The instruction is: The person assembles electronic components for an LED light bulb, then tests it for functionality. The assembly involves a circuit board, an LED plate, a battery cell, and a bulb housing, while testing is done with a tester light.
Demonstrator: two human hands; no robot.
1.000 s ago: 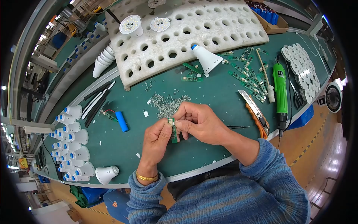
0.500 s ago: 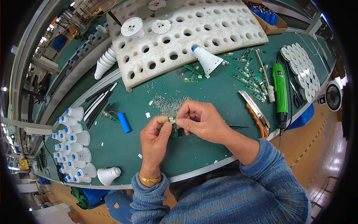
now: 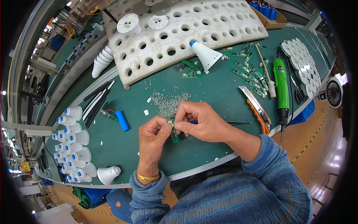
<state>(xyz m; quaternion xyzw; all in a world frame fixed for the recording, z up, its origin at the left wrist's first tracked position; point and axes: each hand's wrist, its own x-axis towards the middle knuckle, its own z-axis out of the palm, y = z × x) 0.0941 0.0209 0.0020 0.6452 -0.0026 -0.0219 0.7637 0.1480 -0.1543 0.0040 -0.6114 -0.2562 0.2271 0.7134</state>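
A small green circuit board (image 3: 175,137) is pinched upright between the thumb and fingers of my left hand (image 3: 152,136). My right hand (image 3: 199,121) is closed in a pinch against the board's upper end; whether a tiny part sits in those fingertips is hidden. Just beyond both hands lies a heap of small metal pins (image 3: 167,102). Dark tweezers (image 3: 239,123) stick out to the right from beneath my right hand, and a bit of blue shows under its fingers. A blue cylindrical battery (image 3: 122,120) with a wired board (image 3: 109,115) lies left of my hands.
White bulb housings (image 3: 80,154) stand grouped at left. A holed foam block (image 3: 156,48) spans the back, with a bulb cup (image 3: 207,56) against its edge. Right are loose circuit boards (image 3: 248,71), a utility knife (image 3: 257,112), a green electric screwdriver (image 3: 281,86) and round LED discs (image 3: 302,67).
The view has shifted slightly. Both hands stay together at the circuit board, with small finger movements, and the board's lower end now shows a little lower.
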